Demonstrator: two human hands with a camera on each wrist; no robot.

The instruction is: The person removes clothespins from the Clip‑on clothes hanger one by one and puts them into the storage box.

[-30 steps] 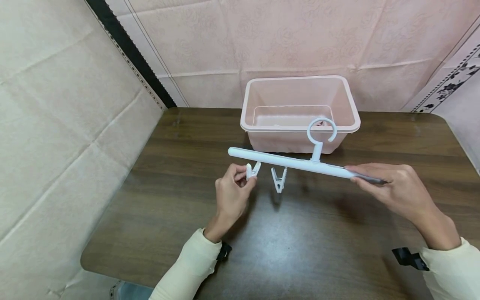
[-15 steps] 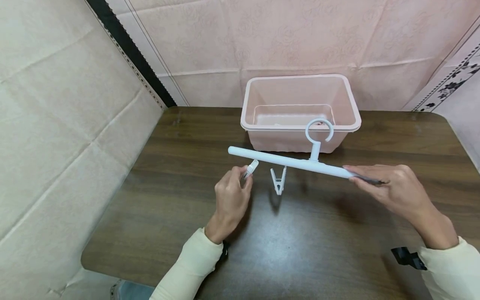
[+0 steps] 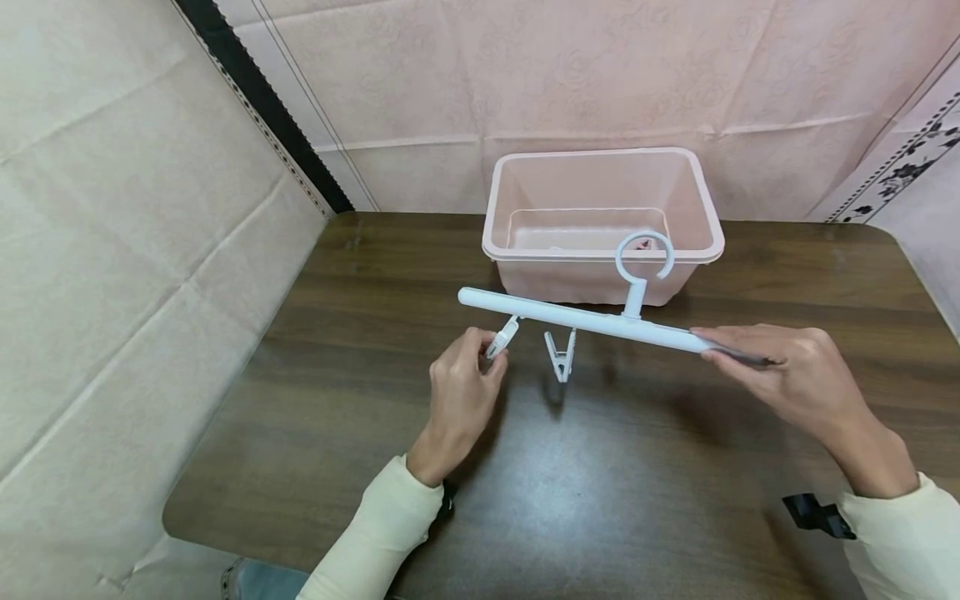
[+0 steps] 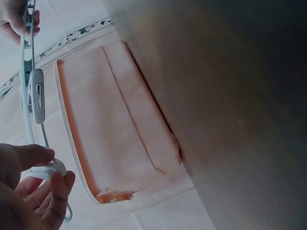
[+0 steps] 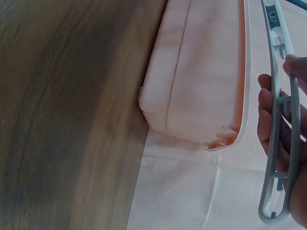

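Note:
A pale blue clip hanger [image 3: 577,318] is held up above the table, its round hook pointing away from the person. The right hand [image 3: 795,375] grips its right end, with the fingers wrapped about the slotted bar [image 5: 273,143] in the right wrist view. Under the left end, the left hand [image 3: 463,383] pinches a white clip [image 3: 502,337] between thumb and fingers. That clip [image 4: 48,169] sits at the bar in the left wrist view. A second clip [image 3: 561,357] hangs from the bar nearer the middle, not touched by either hand.
A pink plastic basin [image 3: 600,282] stands at the back edge of the brown wooden table [image 3: 337,400], behind the hanger. A small reddish thing shows inside it, partly behind the hook. Pale cloth [image 3: 600,75] covers the wall behind and the left side.
The pinched clip has turned from showing its V shape to lying edge-on, slanting up toward the bar. The hanger has risen slightly in the view. The right hand keeps its grip.

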